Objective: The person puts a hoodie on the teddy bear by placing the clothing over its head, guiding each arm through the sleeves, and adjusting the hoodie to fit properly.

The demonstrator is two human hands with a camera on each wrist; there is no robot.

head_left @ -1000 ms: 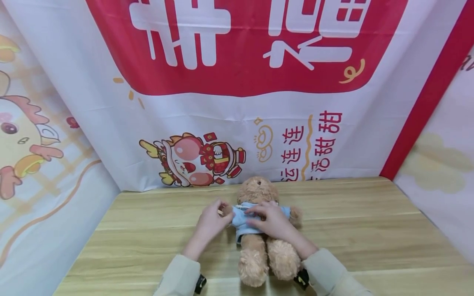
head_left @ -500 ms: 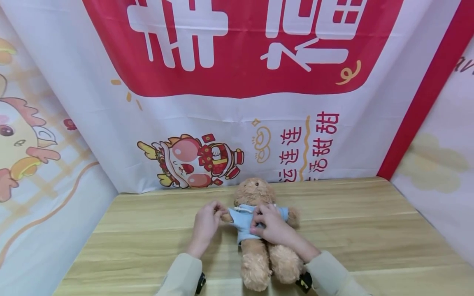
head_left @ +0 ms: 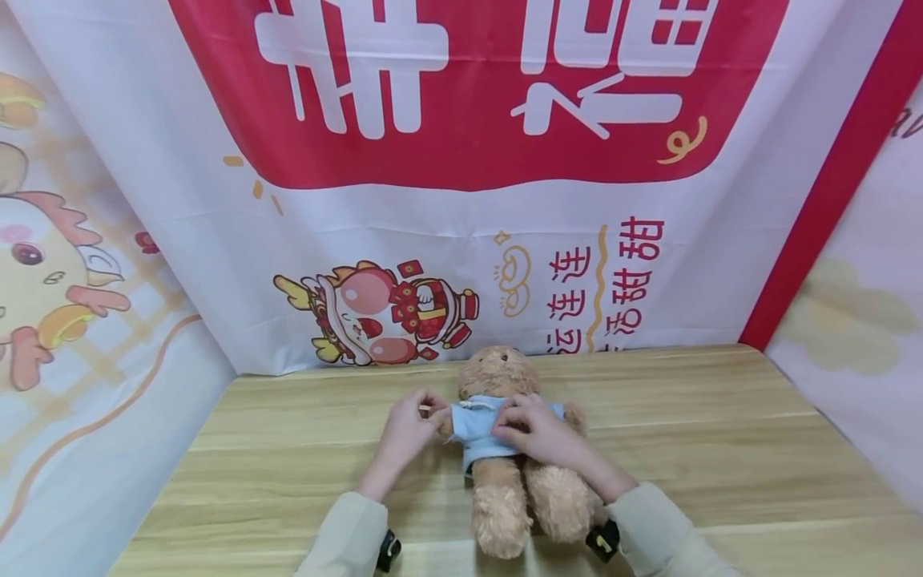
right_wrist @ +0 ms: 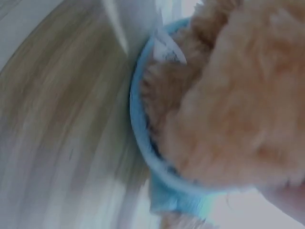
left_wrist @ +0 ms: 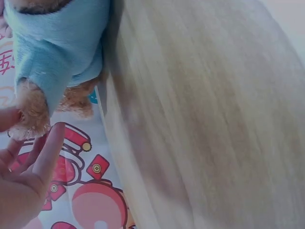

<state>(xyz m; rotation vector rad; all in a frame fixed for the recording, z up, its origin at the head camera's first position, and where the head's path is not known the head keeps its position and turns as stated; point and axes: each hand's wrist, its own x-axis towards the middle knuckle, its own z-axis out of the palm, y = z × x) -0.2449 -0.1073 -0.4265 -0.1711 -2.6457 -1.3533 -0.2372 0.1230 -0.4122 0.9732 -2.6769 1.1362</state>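
A light brown teddy bear (head_left: 500, 513) in a light blue shirt (head_left: 476, 441) lies on its back, head toward the backdrop. My left hand (head_left: 407, 429) holds the bear's arm at the left; in the left wrist view, thumb and fingers (left_wrist: 50, 150) lie around the furry paw (left_wrist: 34, 112). Over the chest, my right hand (head_left: 544, 433) has bent fingers pinching the shirt front; its fingertips partly hide the cloth. The right wrist view is filled by a furry leg (right_wrist: 238, 109), the shirt hem (right_wrist: 138, 114) and a white tag (right_wrist: 167, 50).
The bear lies on a wood-grain table (head_left: 303, 449). Behind it hangs a white and red printed backdrop (head_left: 461, 216) meeting the table's far edge. Printed cloths stand at left (head_left: 79, 320) and right (head_left: 851, 320).
The left hand moved slightly out along the bear's arm, then back in a little. The right hand's fingers drew together on the shirt front. The bear shifted only slightly.
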